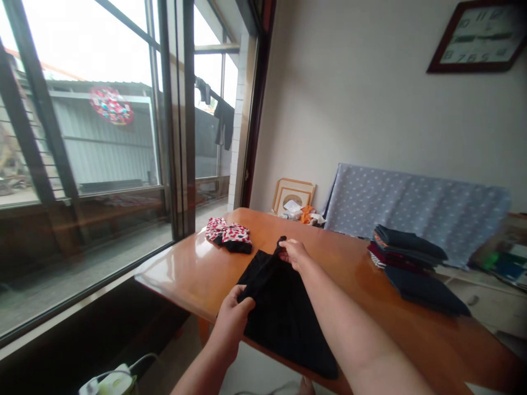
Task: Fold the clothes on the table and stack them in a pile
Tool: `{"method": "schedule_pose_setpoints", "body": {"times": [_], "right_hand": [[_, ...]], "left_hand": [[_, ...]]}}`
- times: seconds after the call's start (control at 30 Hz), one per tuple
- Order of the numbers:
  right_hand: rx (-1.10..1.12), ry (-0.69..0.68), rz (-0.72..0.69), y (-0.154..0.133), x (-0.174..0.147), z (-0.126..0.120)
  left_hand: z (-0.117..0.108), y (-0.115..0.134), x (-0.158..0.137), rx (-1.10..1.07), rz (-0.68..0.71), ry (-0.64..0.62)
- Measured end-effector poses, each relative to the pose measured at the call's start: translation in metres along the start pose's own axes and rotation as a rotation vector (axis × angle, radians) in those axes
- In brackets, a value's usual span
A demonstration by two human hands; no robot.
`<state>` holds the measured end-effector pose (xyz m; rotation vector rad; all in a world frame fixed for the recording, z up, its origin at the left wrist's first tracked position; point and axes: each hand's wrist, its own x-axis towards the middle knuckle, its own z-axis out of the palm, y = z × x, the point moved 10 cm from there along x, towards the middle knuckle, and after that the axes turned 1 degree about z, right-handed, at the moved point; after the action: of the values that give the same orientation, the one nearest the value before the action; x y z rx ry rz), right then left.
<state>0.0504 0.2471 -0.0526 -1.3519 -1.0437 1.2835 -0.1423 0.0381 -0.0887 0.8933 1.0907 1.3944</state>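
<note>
A black garment (288,312) lies across the near edge of the wooden table, its lower part reaching past the edge; I cannot tell its exact kind. My left hand (236,310) is closed on its left edge, thumb on top. Farther off, my right hand (293,253) pinches a raised corner of the same cloth. Between the two hands the gripped edge runs as a bunched strip. Beyond it, toward the window, rests a crumpled red, white and black patterned garment (229,235), which neither hand touches.
The glossy wooden table (329,255) carries a stack of folded clothes (407,247) at the right, with a folded dark navy garment (426,291) beside it. Behind stands something draped in a grey-blue dotted cloth (403,197). A glass window (102,137) borders the left side.
</note>
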Motion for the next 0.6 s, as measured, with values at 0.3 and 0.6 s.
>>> {"method": "schedule_pose_setpoints", "body": {"times": [0.3, 0.6], "right_hand": [[-0.156, 0.007, -0.01, 0.029, 0.015, 0.046], [-0.274, -0.016, -0.046, 0.042, 0.011, 0.041]], "left_hand": [[-0.043, -0.007, 0.003, 0.095, -0.048, 0.142], [-0.063, 0.032, 0.008, 0.698, 0.269, 0.317]]}}
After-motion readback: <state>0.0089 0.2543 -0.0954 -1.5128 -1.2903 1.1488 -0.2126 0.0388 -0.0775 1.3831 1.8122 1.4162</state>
